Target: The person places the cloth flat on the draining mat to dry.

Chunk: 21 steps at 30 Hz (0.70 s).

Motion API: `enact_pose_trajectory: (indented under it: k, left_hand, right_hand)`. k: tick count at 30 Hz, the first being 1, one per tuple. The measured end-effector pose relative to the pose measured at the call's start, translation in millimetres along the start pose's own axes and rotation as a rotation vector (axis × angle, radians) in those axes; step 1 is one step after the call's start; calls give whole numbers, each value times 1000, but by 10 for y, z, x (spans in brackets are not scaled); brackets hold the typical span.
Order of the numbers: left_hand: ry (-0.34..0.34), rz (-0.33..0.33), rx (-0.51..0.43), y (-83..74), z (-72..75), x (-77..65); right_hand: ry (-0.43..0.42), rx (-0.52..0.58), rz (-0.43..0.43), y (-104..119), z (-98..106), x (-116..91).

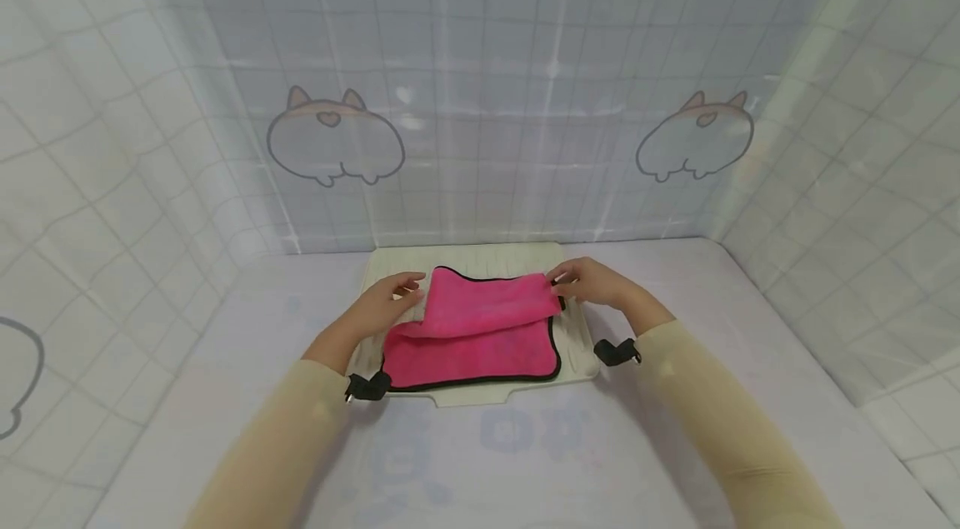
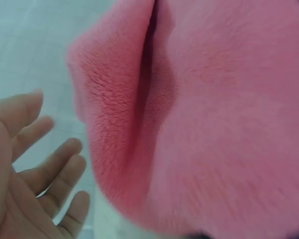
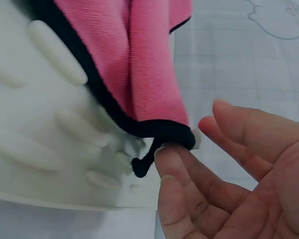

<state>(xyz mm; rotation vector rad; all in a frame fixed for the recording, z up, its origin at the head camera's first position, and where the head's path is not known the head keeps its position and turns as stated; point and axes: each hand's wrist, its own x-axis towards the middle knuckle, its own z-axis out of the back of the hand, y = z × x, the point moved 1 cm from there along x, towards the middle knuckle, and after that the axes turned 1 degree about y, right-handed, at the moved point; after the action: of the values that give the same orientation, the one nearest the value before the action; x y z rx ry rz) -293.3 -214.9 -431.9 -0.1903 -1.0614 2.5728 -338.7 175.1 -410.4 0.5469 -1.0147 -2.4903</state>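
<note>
A pink plush towel [image 1: 480, 354] with black edging lies partly folded, its far part doubled over in a loose crease. Under it is a cream-coloured ribbed tray [image 1: 579, 350]. My left hand [image 1: 377, 308] hovers at the towel's left side; in the left wrist view its fingers [image 2: 60, 174] are spread and loosely bent, apart from the cloth. At the far right corner is my right hand [image 1: 594, 283]. The right wrist view shows its fingertips [image 3: 167, 157] touching the black edging from beneath, while the thumb stands away from the cloth.
The tray stands on a pale table cover [image 1: 480, 462]. Behind it rises a grid-patterned curtain [image 1: 510, 96] with cartoon animal prints, and similar sheets hang at the left and right. Black straps [image 1: 369, 386] circle both wrists.
</note>
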Motion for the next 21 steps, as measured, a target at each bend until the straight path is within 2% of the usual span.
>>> enact_pose_trajectory:
  k: [5,8,10,14,16,19,21]
  left_hand:
    - [-13,30,-74,27,-51,237]
    - [35,77,-218,20,-127,369]
    - [70,103,-264,35,-186,431]
    - [93,99,-213,64,-257,486]
    - [84,88,-166,41,-253,487]
    - [81,100,-160,-2,-239,482]
    - [69,91,-106,-22,-219,469]
  right_hand:
    - [-9,52,-28,52,18,54]
    - [-8,78,-60,44,0,127]
    - [-1,98,-84,29,-29,174]
    - [-3,119,-104,-6,-82,225]
    - [-28,110,-92,-27,-94,232]
    - [-77,92,-68,-59,-102,243]
    - [-107,91,-50,-76,-112,256]
